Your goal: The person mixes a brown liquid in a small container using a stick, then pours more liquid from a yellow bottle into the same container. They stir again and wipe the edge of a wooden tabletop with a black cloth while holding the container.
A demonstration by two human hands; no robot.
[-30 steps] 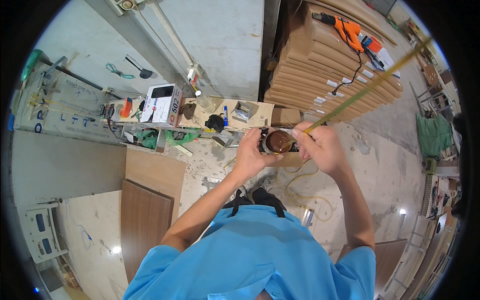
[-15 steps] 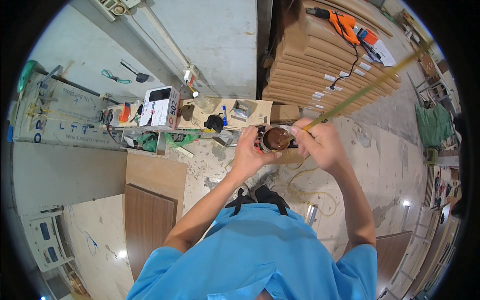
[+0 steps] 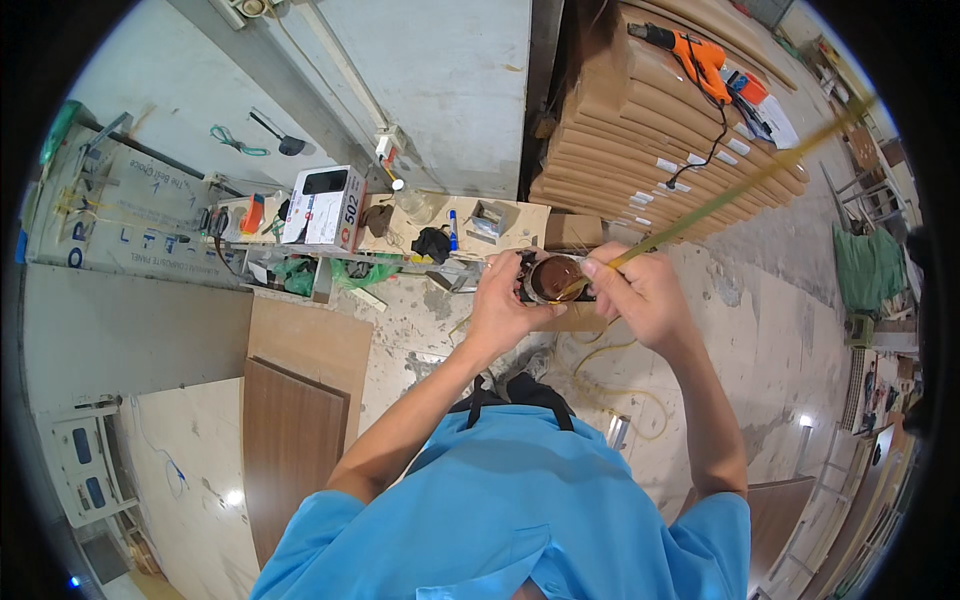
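My left hand (image 3: 497, 303) is wrapped round the side of a small round can (image 3: 531, 279) and holds it in front of my body. Brown paint-like stuff (image 3: 554, 273) shows inside. Pinched between the thumb and fingers of my right hand (image 3: 640, 298) is a long, thin yellowish stick (image 3: 735, 187). Its lower end dips into the can near the right side of the rim, while the rest slants far up to the right. Dark material around the can is partly hidden by my fingers.
A low wooden bench (image 3: 530, 222) ahead carries a white box (image 3: 318, 210), a bottle (image 3: 415, 205) and a blue marker (image 3: 453, 230). At right, stacked brown panels (image 3: 600, 160) bear an orange heat gun (image 3: 700, 65). A yellow hose (image 3: 625, 388) crosses the floor.
The stick's lower end has shifted slightly within the can, toward its near side. Both hands keep their hold, and the surroundings have shifted a little in view.
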